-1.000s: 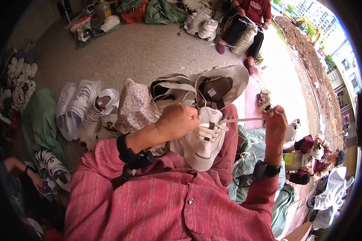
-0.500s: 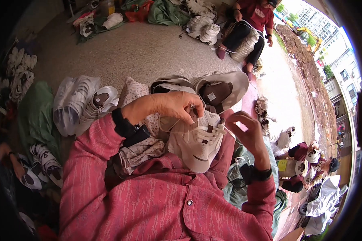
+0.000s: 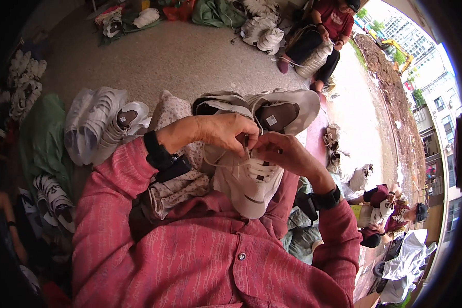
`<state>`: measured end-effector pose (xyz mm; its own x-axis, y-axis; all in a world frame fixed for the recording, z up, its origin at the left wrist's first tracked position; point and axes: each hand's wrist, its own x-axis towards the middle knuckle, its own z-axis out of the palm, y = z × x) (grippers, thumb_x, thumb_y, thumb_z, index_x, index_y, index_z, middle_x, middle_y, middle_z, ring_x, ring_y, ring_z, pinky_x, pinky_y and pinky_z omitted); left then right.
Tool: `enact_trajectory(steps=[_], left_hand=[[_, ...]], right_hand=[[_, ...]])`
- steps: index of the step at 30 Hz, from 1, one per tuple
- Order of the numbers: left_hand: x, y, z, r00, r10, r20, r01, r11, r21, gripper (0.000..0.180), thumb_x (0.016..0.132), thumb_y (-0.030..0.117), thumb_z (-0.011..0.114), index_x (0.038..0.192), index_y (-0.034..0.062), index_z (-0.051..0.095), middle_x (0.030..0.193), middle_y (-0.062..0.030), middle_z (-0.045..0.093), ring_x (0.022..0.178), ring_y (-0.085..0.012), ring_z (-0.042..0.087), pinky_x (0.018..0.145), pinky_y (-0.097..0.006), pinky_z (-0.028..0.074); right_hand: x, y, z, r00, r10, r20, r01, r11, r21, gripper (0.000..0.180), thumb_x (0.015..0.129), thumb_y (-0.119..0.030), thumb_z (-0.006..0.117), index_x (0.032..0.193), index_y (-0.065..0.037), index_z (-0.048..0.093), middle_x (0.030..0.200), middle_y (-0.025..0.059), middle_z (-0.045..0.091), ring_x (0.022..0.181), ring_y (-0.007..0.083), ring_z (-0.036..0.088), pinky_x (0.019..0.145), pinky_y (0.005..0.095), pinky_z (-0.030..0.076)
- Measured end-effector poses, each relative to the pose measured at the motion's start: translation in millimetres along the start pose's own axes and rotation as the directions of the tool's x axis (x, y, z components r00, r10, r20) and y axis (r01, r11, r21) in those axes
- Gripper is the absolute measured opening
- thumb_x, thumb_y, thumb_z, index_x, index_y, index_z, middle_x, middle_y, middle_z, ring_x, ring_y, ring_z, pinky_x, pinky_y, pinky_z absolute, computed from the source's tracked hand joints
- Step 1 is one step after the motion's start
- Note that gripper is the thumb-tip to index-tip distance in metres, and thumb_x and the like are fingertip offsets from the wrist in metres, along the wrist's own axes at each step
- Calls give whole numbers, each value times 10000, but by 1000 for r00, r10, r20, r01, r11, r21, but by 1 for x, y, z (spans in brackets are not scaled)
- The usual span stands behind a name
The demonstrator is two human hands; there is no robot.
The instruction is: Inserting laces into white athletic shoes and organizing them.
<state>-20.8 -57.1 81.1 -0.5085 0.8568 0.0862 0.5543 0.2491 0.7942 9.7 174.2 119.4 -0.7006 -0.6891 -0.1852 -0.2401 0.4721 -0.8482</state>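
A white sneaker lies across my lap with its toe toward me and a pale lace crossing its front. My left hand reaches over from the left, thumb and fingers pinched on the shoelace by the upper eyelets; a loop of it hangs to the left. Close against those fingertips, my right hand is also closed at the lacing, with lace between its fingertips partly hidden. Just beyond the hands sit two more shoes, a grey-white sneaker with a brown insole and a darker-lined one.
To the left stand nested white sneakers in clear wrap, beside a green sack. A floral cloth lies by my lap. One person sits at the far right with stacked shoes; another sits at right.
My right hand has moved left and inward from beside the sneaker to meet my left hand at the lacing. My left hand stays nearly in place. The far seated person's hands have come together.
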Motion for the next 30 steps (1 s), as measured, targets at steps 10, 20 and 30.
enact_trajectory(steps=[10, 20, 30], left_hand=[[-12, 0, 7, 991, 67, -114, -70, 997, -22, 227, 705, 88, 773, 848, 46, 603, 839, -24, 584, 793, -131, 555, 699, -282, 442], [-9, 11, 10, 989, -32, -143, 10, 987, -157, 251, 705, 133, 788, 860, 60, 605, 861, -9, 566, 758, -130, 557, 663, -284, 457], [-2, 37, 26, 984, -77, -158, 117, 958, 261, 232, 739, 276, 731, 821, 71, 662, 887, -81, 546, 796, -217, 621, 701, -338, 493]], right_hand=[[14, 19, 14, 980, -200, -18, 192, 959, -210, 148, 825, -57, 673, 971, -33, 667, 749, 65, 569, 708, 129, 566, 632, 285, 449], [10, 20, 12, 993, 59, -103, -58, 998, 12, 123, 847, -75, 683, 955, -22, 661, 820, 4, 629, 761, 72, 566, 669, 245, 474], [-1, 13, -9, 920, 189, -343, 145, 649, 747, 179, 987, -219, 551, 1039, -48, 560, 1101, 113, 643, 716, 136, 645, 577, 230, 517]])
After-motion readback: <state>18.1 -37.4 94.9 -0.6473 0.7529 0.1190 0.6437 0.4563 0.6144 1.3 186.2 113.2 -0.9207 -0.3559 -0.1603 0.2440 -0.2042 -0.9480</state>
